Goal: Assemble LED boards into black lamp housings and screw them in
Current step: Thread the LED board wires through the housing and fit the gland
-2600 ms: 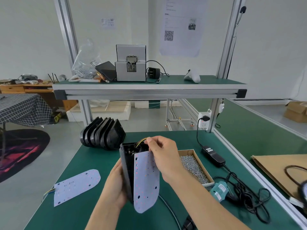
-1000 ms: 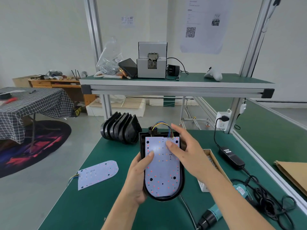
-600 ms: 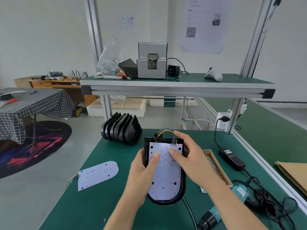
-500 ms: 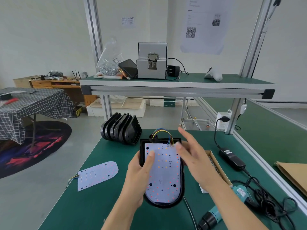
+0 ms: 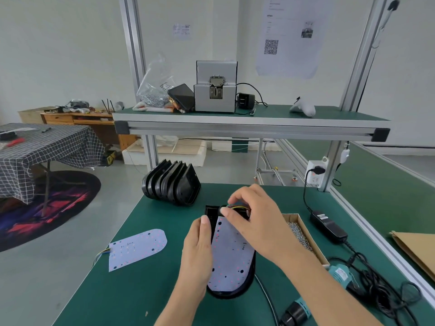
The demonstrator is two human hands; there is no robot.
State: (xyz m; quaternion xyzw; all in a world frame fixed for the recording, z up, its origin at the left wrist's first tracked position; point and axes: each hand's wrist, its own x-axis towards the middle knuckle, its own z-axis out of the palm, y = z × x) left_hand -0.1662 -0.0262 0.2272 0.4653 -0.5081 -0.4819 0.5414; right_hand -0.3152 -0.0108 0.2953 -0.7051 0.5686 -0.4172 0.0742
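Nearest you, at the front right of the green matted surface [image 5: 146, 290], lies a teal and black electric screwdriver [image 5: 299, 310] beside a tangle of black cables [image 5: 386, 295]. Your left hand [image 5: 197, 250] lies along the left edge of the black D-shaped plastic lamp housing [image 5: 231, 293], fingers straight, thumb tip at its upper rim. A pale oblong LED board [image 5: 229, 257] dotted with red and black points rests in the housing, its left edge tilted up a little. Your right hand [image 5: 256, 222] curls over the board's far end and pinches the coloured wires [image 5: 236, 207] there. Just right of that hand is an open cardboard box of small silver screws [image 5: 300, 236]. A second pale LED board [image 5: 137, 248] with a short wire tail lies flat to the left, well apart. Farther back, a row of black lamp housings [image 5: 171, 183] stands on edge. On the shelf above is a grey metal screw feeder [image 5: 215, 88].
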